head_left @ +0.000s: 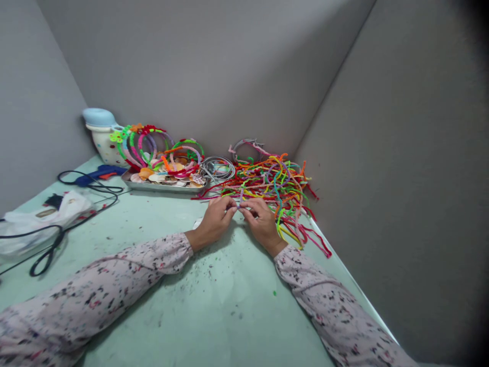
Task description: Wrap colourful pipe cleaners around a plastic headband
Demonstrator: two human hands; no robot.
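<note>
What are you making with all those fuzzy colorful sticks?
A person's left hand and right hand pinch a small purple piece between their fingertips, right beside a pile of colorful pipe cleaners on the green table. Wrapped headbands sit on a tray further back.

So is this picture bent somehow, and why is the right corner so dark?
In the head view, the wide lens bows the grey partition walls and darkens the top-right corner; light is soft and even, with faint shadows under the left hand and right hand; the pile of multicoloured pipe cleaners looks slightly soft.
</note>
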